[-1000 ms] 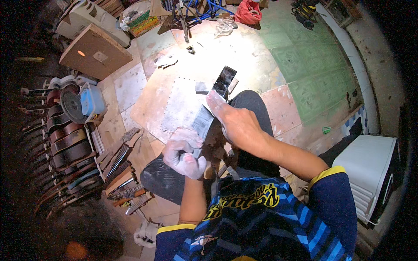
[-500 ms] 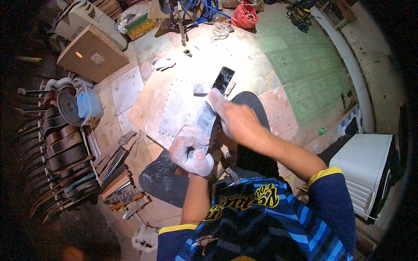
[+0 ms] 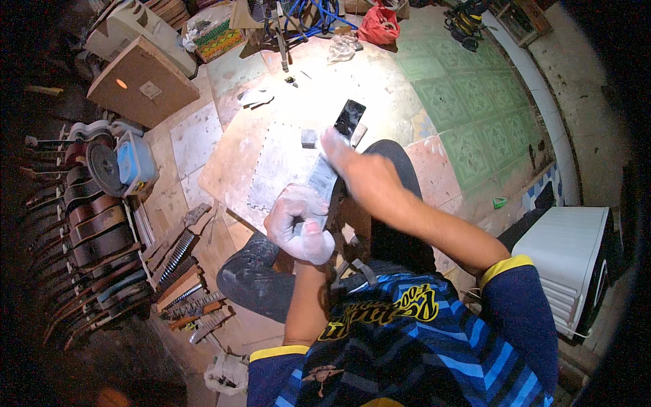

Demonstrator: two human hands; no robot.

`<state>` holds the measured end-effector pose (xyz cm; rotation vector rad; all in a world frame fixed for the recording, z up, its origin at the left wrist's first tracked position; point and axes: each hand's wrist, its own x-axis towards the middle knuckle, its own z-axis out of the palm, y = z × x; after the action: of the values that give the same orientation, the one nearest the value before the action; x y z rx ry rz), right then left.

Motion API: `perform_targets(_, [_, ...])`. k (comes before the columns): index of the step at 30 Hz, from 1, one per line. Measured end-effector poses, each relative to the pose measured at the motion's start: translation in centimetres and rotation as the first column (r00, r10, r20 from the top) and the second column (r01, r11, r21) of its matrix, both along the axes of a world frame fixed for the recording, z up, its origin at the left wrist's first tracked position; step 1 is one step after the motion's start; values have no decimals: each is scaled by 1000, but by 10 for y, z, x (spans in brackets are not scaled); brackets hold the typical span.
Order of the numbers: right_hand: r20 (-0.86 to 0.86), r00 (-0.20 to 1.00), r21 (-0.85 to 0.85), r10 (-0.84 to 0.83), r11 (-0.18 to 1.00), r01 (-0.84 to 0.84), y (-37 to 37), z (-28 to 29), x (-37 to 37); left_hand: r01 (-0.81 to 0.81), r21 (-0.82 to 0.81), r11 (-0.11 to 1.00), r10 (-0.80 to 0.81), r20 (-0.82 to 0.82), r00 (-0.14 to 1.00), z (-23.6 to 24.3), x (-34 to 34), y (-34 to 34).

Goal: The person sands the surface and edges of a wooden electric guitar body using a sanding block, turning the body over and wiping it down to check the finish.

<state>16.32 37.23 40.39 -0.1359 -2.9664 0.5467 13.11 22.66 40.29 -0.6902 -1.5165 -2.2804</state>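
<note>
i see my left hand (image 3: 298, 224), dusted white, with its fingers wrapped tight in a fist around the near end of a long pale guitar neck (image 3: 324, 178) that slants up and away from me over my lap. my right hand (image 3: 352, 169) lies on top of the neck further along, fingers pressed flat down on its upper face; whether they pinch something thin there i cannot tell. the far end of the neck is a dark glossy headstock (image 3: 350, 119), hanging over the low surface (image 3: 285, 156), a worn board lying on the tiled floor (image 3: 468, 102). a small grey block (image 3: 309, 138) sits on that board just beside the neck. on my left, several more unfinished necks (image 3: 180, 258) lie side by side on the floor, and beyond them a row of dark guitar bodies (image 3: 88, 230) stands on edge. a blue-lidded tub (image 3: 134, 161) sits near a round disc (image 3: 103, 166). a white appliance (image 3: 573, 261) stands on my right, and a red bag (image 3: 378, 24) lies well away at the top.
</note>
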Motion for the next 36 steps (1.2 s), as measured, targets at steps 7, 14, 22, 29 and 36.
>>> perform_targets(7, [-28,999,133,15,991,-12,12,-7,0,70,-35,997,-70,-15,997,-3,9,3])
perform_targets(14, [-38,991,76,126,989,-123,10,1,10,23,-15,1000,-24,-20,1000,3,4,6])
perform_targets(22, [69,995,1,68,998,-68,-3,10,19,-16,-5,1000,16,-9,1000,1,5,1])
perform_targets(29, [176,980,32,89,995,-96,-9,25,36,-2,-28,1000,2,-4,1000,1,5,5])
perform_targets(36, [-44,997,-54,57,997,-60,-3,3,27,25,-44,999,-27,-26,999,3,11,1])
